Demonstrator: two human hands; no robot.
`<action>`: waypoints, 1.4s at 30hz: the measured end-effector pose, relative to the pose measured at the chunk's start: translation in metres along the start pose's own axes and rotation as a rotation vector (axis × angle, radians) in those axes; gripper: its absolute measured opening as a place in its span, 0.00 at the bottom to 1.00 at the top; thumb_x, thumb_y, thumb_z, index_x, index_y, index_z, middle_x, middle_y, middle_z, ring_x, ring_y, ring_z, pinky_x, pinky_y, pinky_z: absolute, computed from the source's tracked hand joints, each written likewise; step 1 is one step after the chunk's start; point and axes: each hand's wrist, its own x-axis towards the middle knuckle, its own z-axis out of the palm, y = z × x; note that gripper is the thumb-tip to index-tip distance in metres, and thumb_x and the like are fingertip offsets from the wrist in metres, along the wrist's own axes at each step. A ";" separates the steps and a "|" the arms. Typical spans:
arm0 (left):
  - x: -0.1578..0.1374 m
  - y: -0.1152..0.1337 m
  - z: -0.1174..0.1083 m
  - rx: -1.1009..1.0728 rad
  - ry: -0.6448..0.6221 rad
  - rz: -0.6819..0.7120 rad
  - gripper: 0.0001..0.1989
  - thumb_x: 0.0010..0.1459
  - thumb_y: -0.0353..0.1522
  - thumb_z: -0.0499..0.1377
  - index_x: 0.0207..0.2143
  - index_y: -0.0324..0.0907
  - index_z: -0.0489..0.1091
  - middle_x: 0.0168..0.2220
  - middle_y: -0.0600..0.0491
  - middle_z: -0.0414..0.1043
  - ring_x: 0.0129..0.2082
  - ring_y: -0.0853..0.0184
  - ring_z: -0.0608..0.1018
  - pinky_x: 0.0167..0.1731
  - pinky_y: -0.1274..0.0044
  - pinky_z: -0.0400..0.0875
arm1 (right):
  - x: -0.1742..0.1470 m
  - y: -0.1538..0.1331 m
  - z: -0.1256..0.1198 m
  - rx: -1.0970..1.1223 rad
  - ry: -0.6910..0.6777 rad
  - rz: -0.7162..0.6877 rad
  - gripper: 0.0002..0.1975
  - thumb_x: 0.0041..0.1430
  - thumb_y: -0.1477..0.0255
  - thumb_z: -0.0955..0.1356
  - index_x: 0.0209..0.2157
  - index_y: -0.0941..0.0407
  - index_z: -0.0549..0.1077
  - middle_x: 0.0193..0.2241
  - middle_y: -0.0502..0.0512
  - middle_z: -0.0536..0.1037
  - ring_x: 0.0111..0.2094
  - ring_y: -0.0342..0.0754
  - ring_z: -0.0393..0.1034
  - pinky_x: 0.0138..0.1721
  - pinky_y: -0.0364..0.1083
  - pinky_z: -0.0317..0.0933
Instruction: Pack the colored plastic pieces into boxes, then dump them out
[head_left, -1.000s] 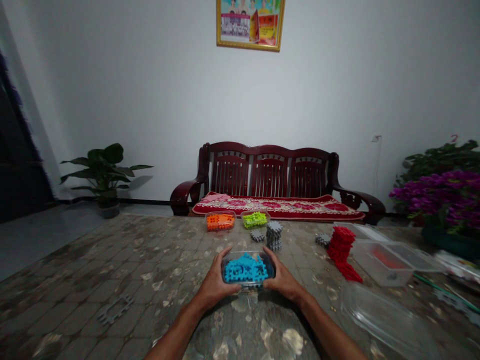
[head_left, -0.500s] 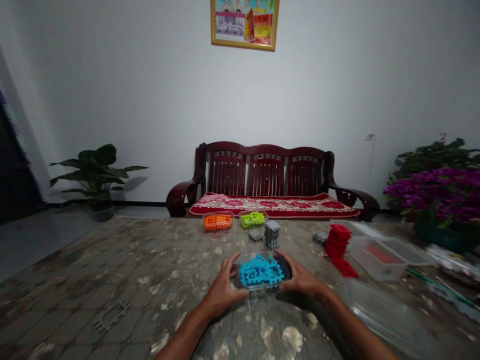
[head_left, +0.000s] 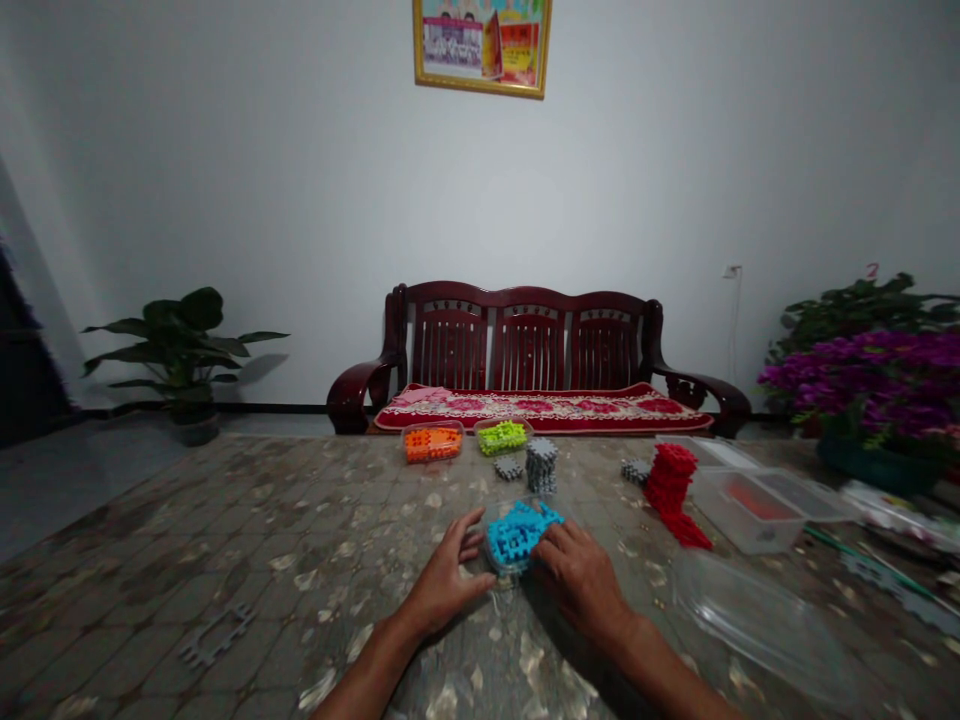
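Note:
A clear plastic box (head_left: 513, 573) of blue interlocking building pieces (head_left: 517, 532) sits on the table in front of me. At its left side is my left hand (head_left: 448, 575), open, with the fingers apart and the thumb close to the box's near corner. My right hand (head_left: 579, 575) reaches over the box's right end, its fingers bent down and closed on the blue pieces there. The fingertips of that hand are partly hidden. Just beyond the box stands a stack of grey pieces (head_left: 541, 466), with a lower grey pile (head_left: 508, 468) beside it.
Boxes of orange pieces (head_left: 433, 444) and lime-green pieces (head_left: 502, 436) stand at the far edge. To the right are a red stack (head_left: 670, 485), an opened clear container (head_left: 750, 520) and a clear lid (head_left: 757, 620). A grey frame-shaped piece (head_left: 217, 636) lies at left.
My right hand has moved from the box's right side to over the blue pieces, with its fingers now bent down. My left hand stays beside the box.

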 end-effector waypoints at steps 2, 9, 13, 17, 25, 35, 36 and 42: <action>0.000 -0.002 0.000 -0.010 -0.028 0.001 0.45 0.45 0.32 0.71 0.65 0.43 0.58 0.66 0.39 0.60 0.61 0.50 0.71 0.62 0.59 0.64 | -0.001 0.002 0.004 -0.063 0.027 -0.011 0.03 0.60 0.74 0.71 0.34 0.52 0.74 0.34 0.52 0.78 0.37 0.50 0.68 0.36 0.46 0.56; 0.001 -0.004 -0.001 0.027 -0.035 -0.017 0.43 0.48 0.34 0.70 0.65 0.44 0.58 0.66 0.39 0.61 0.61 0.51 0.72 0.61 0.58 0.66 | -0.010 0.026 -0.006 -0.177 -0.060 -0.040 0.06 0.60 0.78 0.68 0.35 0.52 0.74 0.33 0.53 0.78 0.35 0.51 0.70 0.34 0.47 0.57; 0.002 -0.005 0.000 0.049 0.003 -0.048 0.39 0.48 0.32 0.67 0.63 0.44 0.61 0.64 0.40 0.64 0.60 0.52 0.73 0.60 0.59 0.67 | -0.023 0.051 -0.015 -0.213 -0.188 0.080 0.10 0.60 0.79 0.64 0.36 0.51 0.75 0.33 0.54 0.78 0.30 0.50 0.70 0.28 0.47 0.54; 0.003 -0.005 0.000 0.073 0.030 -0.059 0.35 0.48 0.30 0.65 0.60 0.44 0.64 0.59 0.43 0.70 0.59 0.53 0.74 0.60 0.59 0.67 | -0.035 0.078 -0.024 -0.232 -0.293 0.228 0.11 0.61 0.78 0.63 0.38 0.50 0.75 0.38 0.53 0.78 0.29 0.48 0.72 0.26 0.46 0.52; 0.003 -0.004 0.000 0.105 0.012 -0.049 0.31 0.48 0.30 0.63 0.57 0.44 0.68 0.56 0.45 0.72 0.58 0.54 0.75 0.60 0.60 0.67 | -0.027 0.119 -0.025 -0.227 -0.322 0.379 0.11 0.62 0.78 0.62 0.40 0.52 0.74 0.42 0.56 0.77 0.30 0.47 0.72 0.26 0.44 0.51; 0.002 -0.008 -0.003 0.111 0.004 -0.029 0.27 0.49 0.31 0.63 0.54 0.44 0.72 0.56 0.45 0.72 0.55 0.54 0.76 0.59 0.62 0.69 | -0.002 0.137 -0.018 -0.261 -0.382 0.464 0.12 0.66 0.79 0.60 0.43 0.55 0.73 0.44 0.57 0.75 0.32 0.45 0.71 0.30 0.43 0.53; 0.002 -0.008 -0.003 0.111 0.001 -0.028 0.27 0.49 0.31 0.63 0.54 0.44 0.72 0.56 0.45 0.72 0.56 0.54 0.76 0.59 0.62 0.69 | 0.001 0.137 -0.019 -0.270 -0.405 0.482 0.13 0.66 0.78 0.60 0.44 0.55 0.73 0.45 0.58 0.75 0.33 0.46 0.71 0.30 0.43 0.54; 0.001 -0.008 -0.004 0.125 -0.003 -0.029 0.26 0.50 0.32 0.63 0.54 0.44 0.72 0.56 0.45 0.73 0.56 0.54 0.76 0.59 0.63 0.69 | 0.018 0.143 -0.014 -0.280 -0.447 0.534 0.14 0.68 0.78 0.59 0.48 0.56 0.72 0.48 0.60 0.74 0.37 0.47 0.73 0.33 0.43 0.57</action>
